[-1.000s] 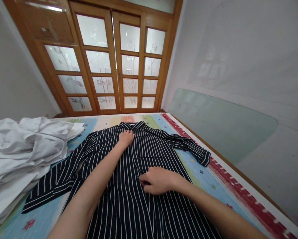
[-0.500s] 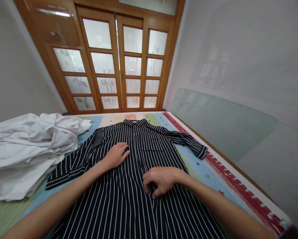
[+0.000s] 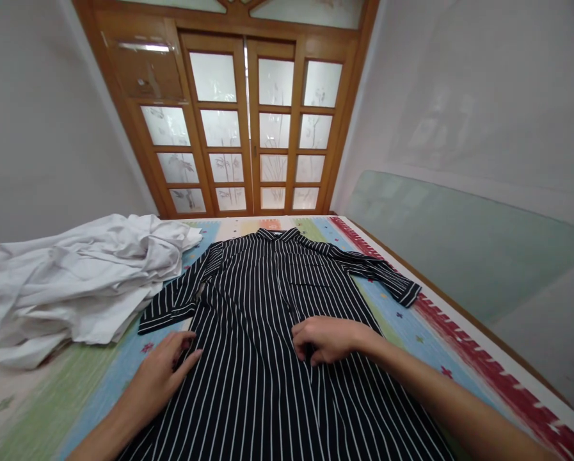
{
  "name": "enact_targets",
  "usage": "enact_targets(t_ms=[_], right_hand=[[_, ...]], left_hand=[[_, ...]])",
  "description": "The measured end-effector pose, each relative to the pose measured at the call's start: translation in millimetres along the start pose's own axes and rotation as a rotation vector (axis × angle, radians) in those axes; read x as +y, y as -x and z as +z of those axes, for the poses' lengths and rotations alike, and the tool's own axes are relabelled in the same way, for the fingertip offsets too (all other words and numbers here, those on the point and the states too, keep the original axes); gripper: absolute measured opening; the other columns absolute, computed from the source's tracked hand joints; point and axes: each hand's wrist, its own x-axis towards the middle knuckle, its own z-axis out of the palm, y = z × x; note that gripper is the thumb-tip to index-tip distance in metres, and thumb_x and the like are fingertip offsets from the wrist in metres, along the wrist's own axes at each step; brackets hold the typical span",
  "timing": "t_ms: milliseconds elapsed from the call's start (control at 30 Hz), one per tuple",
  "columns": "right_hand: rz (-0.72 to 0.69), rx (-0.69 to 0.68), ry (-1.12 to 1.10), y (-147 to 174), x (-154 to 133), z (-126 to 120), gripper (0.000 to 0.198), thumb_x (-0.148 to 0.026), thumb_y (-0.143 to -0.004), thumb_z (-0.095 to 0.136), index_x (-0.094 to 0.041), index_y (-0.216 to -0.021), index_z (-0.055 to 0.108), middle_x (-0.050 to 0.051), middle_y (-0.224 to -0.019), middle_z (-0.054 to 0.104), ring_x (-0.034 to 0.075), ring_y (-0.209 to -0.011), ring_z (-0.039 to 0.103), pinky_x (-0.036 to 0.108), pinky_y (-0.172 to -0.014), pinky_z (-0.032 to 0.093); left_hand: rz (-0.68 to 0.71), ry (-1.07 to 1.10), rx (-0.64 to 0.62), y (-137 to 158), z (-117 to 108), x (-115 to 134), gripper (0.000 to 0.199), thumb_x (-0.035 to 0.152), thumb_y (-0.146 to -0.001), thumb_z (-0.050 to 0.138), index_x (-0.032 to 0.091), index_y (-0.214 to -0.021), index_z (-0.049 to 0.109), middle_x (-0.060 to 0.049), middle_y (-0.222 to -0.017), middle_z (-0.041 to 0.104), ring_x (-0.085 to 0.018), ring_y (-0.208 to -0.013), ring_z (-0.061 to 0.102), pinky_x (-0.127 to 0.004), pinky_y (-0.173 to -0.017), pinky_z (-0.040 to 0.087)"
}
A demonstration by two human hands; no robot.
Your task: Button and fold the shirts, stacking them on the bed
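One black shirt with white stripes (image 3: 253, 307) lies spread across a patterned cover (image 3: 70, 384), its single collar (image 3: 278, 235) at the far end and its two sleeves (image 3: 176, 301) angled out to either side. Two bare hands work over it. The left hand (image 3: 166, 365), thumb and fingers parted and gripping nothing, is at the shirt's left edge; whether its fingertips touch the fabric cannot be told. The right hand (image 3: 327, 339) is over the middle of the shirt, fingers curled inward; whether they pinch any cloth cannot be made out. One rumpled heap of white cloth (image 3: 89, 269) sits on the cover, beyond the left sleeve. One red band (image 3: 464, 339) runs down the cover's right side. Beyond stand wooden doors (image 3: 251, 160) with four columns of panes, one brown board (image 3: 145, 73) at the top of the leftmost. Two pale walls (image 3: 27, 128) flank the scene, one pale green panel (image 3: 459, 224) against the right one.
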Motion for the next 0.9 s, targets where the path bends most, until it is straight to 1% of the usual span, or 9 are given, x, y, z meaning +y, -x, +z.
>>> enact_targets(t_ms=[100, 233, 333, 400, 467, 633, 700, 800, 900], right_hand=[[-0.001, 0.003, -0.021, -1, 3, 2, 0.018, -0.007, -0.073, 0.077, -0.017, -0.086, 0.068, -0.003, -0.085, 0.058, 0.011, -0.075, 0.053, 0.024, -0.069, 0.04], [0.044, 0.079, -0.052, 9, -3, 11, 0.016, -0.005, -0.077, 0.07, -0.017, -0.087, 0.068, -0.001, -0.088, 0.059, 0.013, -0.082, 0.056, 0.027, -0.076, 0.043], [0.112, 0.224, -0.134, 30, -11, 24, 0.029, -0.012, -0.081, 0.066, -0.019, -0.109, 0.064, 0.004, -0.112, 0.057, 0.013, -0.085, 0.057, 0.029, -0.079, 0.046], [0.149, 0.312, -0.227, 50, -15, 34, 0.045, -0.019, -0.083, 0.064, -0.022, -0.127, 0.053, 0.008, -0.132, 0.047, 0.01, -0.078, 0.056, 0.029, -0.076, 0.048], [0.224, 0.407, -0.28, 75, -18, 42, 0.049, -0.026, -0.085, 0.063, -0.022, -0.131, 0.047, 0.011, -0.136, 0.042, 0.009, -0.075, 0.055, 0.028, -0.074, 0.048], [0.57, 0.41, -0.223, 134, -20, 70, 0.032, -0.043, -0.079, 0.07, -0.02, -0.097, 0.056, 0.003, -0.095, 0.058, 0.015, -0.073, 0.053, 0.028, -0.068, 0.044], [0.741, 0.426, -0.215, 149, -16, 88, 0.028, -0.044, -0.079, 0.069, -0.02, -0.086, 0.055, 0.002, -0.085, 0.061, 0.018, -0.074, 0.056, 0.028, -0.067, 0.042], [0.941, 0.551, -0.175, 161, -6, 116, 0.032, -0.05, -0.078, 0.066, -0.021, -0.077, 0.051, 0.003, -0.075, 0.062, 0.021, -0.071, 0.059, 0.03, -0.066, 0.041], [1.032, 0.706, -0.128, 166, 1, 134, 0.038, -0.058, -0.076, 0.062, -0.023, -0.072, 0.048, 0.004, -0.066, 0.062, 0.023, -0.065, 0.059, 0.032, -0.063, 0.04]], left_hand=[[-0.092, 0.099, -0.094, 8, -7, 4, 0.041, 0.055, -0.081, 0.052, 0.021, -0.103, 0.062, 0.0, -0.071, 0.066, -0.02, -0.064, 0.064, -0.031, -0.065, 0.052], [-0.164, 0.226, -0.201, 14, -14, 3, 0.041, 0.054, -0.08, 0.05, 0.022, -0.104, 0.061, 0.003, -0.064, 0.061, -0.017, -0.054, 0.061, -0.027, -0.056, 0.049], [-0.201, 0.235, -0.194, 23, -21, 2, 0.045, 0.058, -0.079, 0.051, 0.022, -0.104, 0.062, 0.003, -0.063, 0.061, -0.017, -0.055, 0.061, -0.027, -0.056, 0.049], [-0.204, 0.195, -0.196, 33, -25, 1, 0.046, 0.06, -0.078, 0.054, 0.023, -0.103, 0.064, 0.002, -0.065, 0.063, -0.018, -0.059, 0.063, -0.028, -0.059, 0.051], [-0.165, 0.136, -0.214, 47, -27, -2, 0.046, 0.062, -0.076, 0.06, 0.024, -0.101, 0.067, -0.001, -0.075, 0.068, -0.02, -0.069, 0.066, -0.029, -0.067, 0.054], [-0.018, 0.031, -0.276, 85, -24, -20, 0.051, 0.061, -0.068, 0.072, 0.03, -0.108, 0.07, -0.007, -0.118, 0.069, -0.027, -0.102, 0.066, -0.037, -0.088, 0.054], [-0.028, 0.033, -0.316, 93, -23, -23, 0.05, 0.06, -0.07, 0.071, 0.03, -0.11, 0.07, -0.007, -0.111, 0.072, -0.025, -0.097, 0.067, -0.036, -0.086, 0.055], [-0.106, 0.09, -0.362, 93, -22, -16, 0.043, 0.059, -0.08, 0.059, 0.027, -0.106, 0.07, -0.002, -0.081, 0.072, -0.02, -0.075, 0.067, -0.03, -0.075, 0.055], [-0.138, 0.148, -0.355, 87, -24, -2, 0.044, 0.06, -0.083, 0.051, 0.026, -0.104, 0.069, -0.001, -0.072, 0.069, -0.019, -0.069, 0.066, -0.029, -0.07, 0.054]])
